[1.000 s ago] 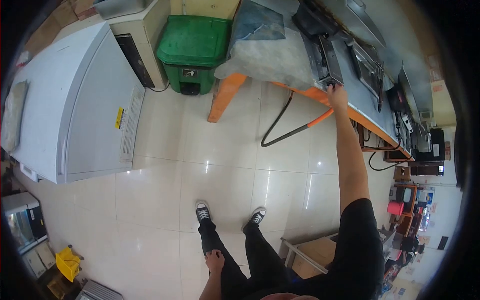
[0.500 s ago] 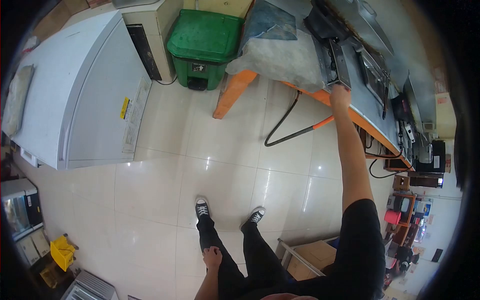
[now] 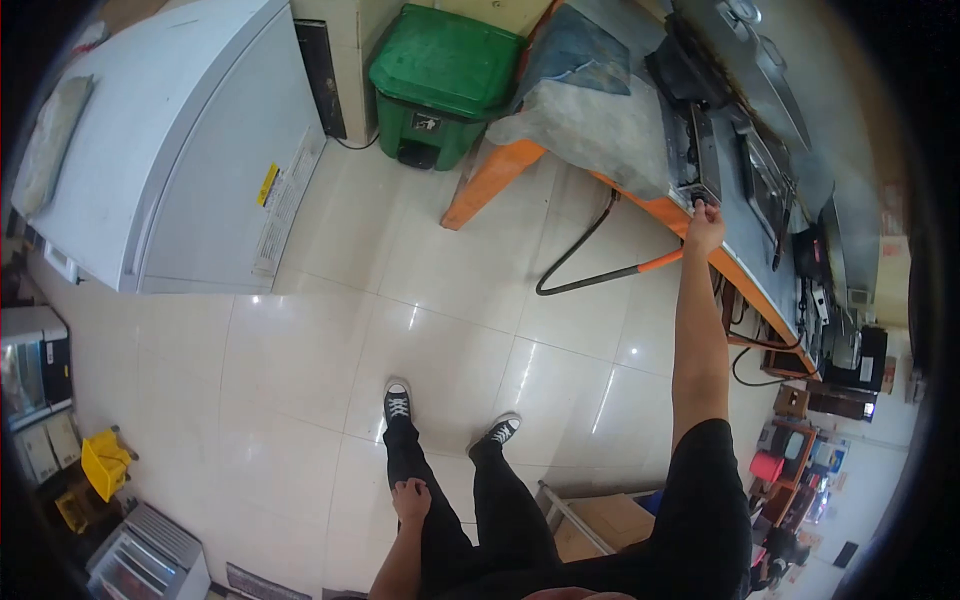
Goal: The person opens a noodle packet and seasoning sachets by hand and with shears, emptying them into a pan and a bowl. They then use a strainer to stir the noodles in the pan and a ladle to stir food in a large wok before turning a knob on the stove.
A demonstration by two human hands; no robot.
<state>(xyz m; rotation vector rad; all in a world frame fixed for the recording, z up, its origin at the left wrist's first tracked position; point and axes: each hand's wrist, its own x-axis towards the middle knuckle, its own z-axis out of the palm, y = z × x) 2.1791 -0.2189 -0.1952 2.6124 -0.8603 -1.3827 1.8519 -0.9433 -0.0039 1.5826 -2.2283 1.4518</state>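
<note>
My right hand point(image 3: 705, 228) reaches to the front of a metal gas stove point(image 3: 707, 160) on the orange-framed table. Its fingers are closed around a dark control knob point(image 3: 698, 199) at the stove's end, which they partly cover. My left hand point(image 3: 411, 500) hangs beside my left thigh, loosely curled with fingers a little apart and nothing visible in it. A black pan point(image 3: 688, 72) sits on the stove's far part. Beside the stove on the table lies a metal tray point(image 3: 762, 180).
Left of the stove, a crumpled plastic sheet point(image 3: 600, 125) and a blue cloth point(image 3: 585, 50) cover the table. A hose point(image 3: 590, 280) loops below it. A green bin point(image 3: 440, 75) and a white chest freezer point(image 3: 210, 170) stand ahead-left. A cardboard box point(image 3: 605, 525) is beside my leg.
My right hand has shifted slightly at the stove's end, its fingers now more visible on the knob. The view has turned a little. My left hand still hangs by my thigh.
</note>
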